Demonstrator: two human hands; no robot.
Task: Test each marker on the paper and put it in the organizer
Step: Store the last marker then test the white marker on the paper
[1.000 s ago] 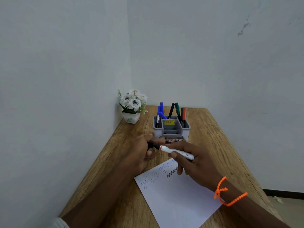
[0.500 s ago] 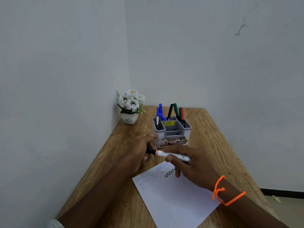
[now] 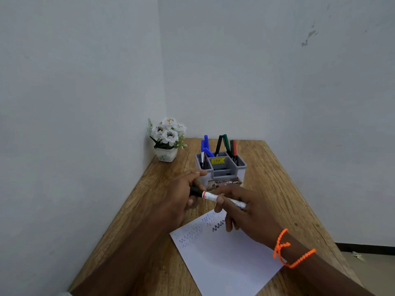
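Marker point(image 3: 222, 198) is held level above the worktop point(image 3: 277, 178), just in front of the organizer point(image 3: 221, 169) and over the far edge of the paper point(image 3: 224, 259). Its white barrel is pinched by the fingers of the right hand point(image 3: 250, 212), while the black cap end is gripped by the curled fingers of the left hand point(image 3: 181, 197); whether the cap is being pulled off or pushed on cannot be told. Zigzag test lines in blue and black are seen on the paper's far corner. Blue, black, green and red markers are already stood in the organizer's back compartments, so the task looks well advanced. Risk is judged as follows: if the cap is tugged sharply, the hands could fly apart and the organizer just beyond could be knocked, or a stray streak could be left on the paper or a finger. A cap seated loosely could also let the tip dry out once stored.
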